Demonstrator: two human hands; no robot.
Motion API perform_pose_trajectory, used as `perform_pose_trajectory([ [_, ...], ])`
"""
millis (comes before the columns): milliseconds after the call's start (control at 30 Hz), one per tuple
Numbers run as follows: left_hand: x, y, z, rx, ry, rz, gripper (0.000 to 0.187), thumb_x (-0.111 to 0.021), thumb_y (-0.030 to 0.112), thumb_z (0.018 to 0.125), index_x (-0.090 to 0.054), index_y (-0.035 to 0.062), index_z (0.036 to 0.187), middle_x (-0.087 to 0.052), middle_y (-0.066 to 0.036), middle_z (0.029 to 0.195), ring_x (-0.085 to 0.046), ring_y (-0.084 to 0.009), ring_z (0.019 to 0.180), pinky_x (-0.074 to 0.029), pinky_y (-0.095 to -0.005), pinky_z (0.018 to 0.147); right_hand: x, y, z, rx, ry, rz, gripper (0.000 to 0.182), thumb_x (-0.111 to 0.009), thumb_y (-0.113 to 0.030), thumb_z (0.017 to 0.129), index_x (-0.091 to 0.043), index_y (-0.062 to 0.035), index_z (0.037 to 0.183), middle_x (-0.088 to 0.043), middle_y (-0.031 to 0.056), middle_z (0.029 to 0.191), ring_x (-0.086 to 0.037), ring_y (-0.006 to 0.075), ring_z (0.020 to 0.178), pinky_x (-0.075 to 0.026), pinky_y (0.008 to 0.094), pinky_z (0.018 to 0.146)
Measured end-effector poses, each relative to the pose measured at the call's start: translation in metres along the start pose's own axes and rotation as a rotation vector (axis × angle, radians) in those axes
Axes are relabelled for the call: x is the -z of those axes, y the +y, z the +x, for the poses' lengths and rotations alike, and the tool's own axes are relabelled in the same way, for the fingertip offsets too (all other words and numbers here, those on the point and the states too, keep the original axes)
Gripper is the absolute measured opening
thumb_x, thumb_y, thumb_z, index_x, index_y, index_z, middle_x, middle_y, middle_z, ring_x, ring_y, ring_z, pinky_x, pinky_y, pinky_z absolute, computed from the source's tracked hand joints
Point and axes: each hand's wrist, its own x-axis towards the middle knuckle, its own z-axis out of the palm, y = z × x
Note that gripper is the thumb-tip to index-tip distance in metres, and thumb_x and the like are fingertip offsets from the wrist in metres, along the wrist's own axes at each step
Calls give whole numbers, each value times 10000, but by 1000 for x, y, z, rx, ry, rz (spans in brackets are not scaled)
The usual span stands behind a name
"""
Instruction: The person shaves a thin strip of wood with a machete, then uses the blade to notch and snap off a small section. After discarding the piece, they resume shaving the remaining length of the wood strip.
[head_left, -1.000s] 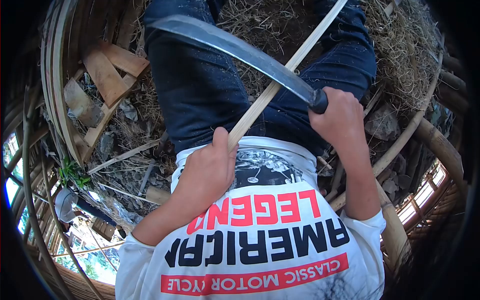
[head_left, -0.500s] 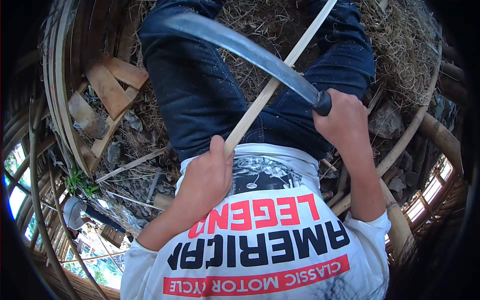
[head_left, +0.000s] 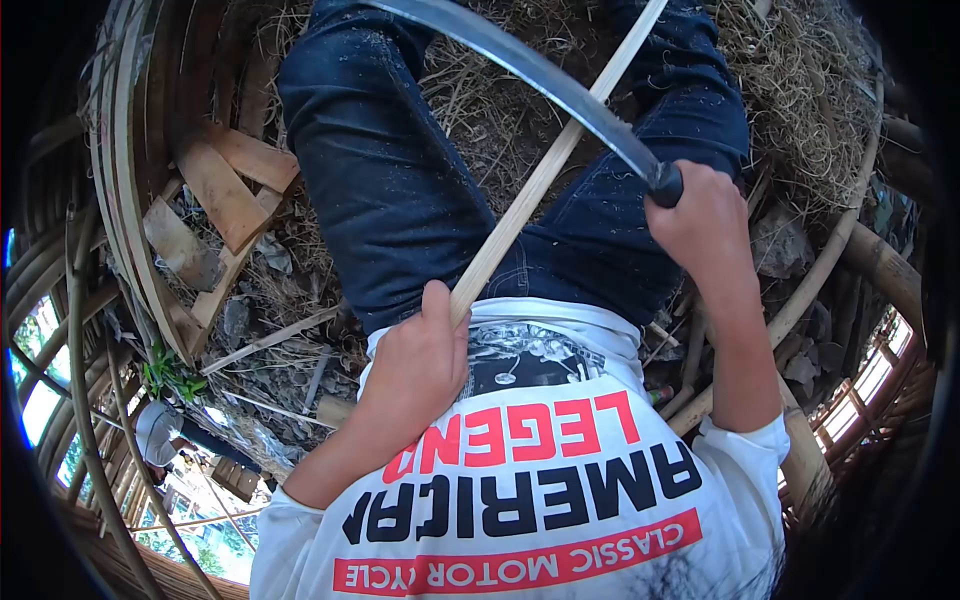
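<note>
My left hand is closed around the near end of a long, pale bamboo strip, close to my waist. From there the strip slants up and to the right between my thighs, past the top edge of the view. In my right hand, the fingers wrap the black handle of a curved machete. Its long grey blade reaches up and left, crossing over the strip above my right thigh, and its tip is cut off by the top edge.
Flat pieces of split bamboo lie left of my leg, beside long bent strips. Fine shavings are heaped at the upper right. A bamboo pole runs along my right side. Another person shows at the lower left.
The machete and my right hand have moved up and slightly right, so the blade crosses the strip farther from my body. My left hand has stayed almost in place on the strip.
</note>
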Motion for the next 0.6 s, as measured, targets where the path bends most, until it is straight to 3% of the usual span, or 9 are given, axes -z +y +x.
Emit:
perform_pose_trajectory([
  [133, -1, -1, 1, -23, -12, 31, 204, -544, 140, 956, -395, 1, 951, -579, -250, 613, -597, -457, 563, -470, -521, 511, 2, 5, -1, 25, -77, -29, 230, -690, -234, 765, -698, -23, 855, -683, 229, 805, -671, 418, 830, -543, 481, 784],
  [200, -2, 1, 3, -35, 0, 28, 205, -543, 141, 957, -395, 0, 952, -578, -252, 614, -596, -458, 564, -468, -523, 511, -4, 17, 10, 27, 27, -28, 217, -691, -228, 756, -701, -30, 846, -680, 229, 792, -670, 422, 820, -544, 481, 781],
  [600, 2, 2, 0, 7, -3, -9, 183, -531, 119, 966, -392, 1, 964, -559, -272, 628, -585, -480, 614, -438, -540, 535, -2, 13, 7, 24, 53, 2, 204, -670, -245, 763, -700, -49, 809, -683, 214, 790, -667, 424, 811, -541, 498, 774],
])
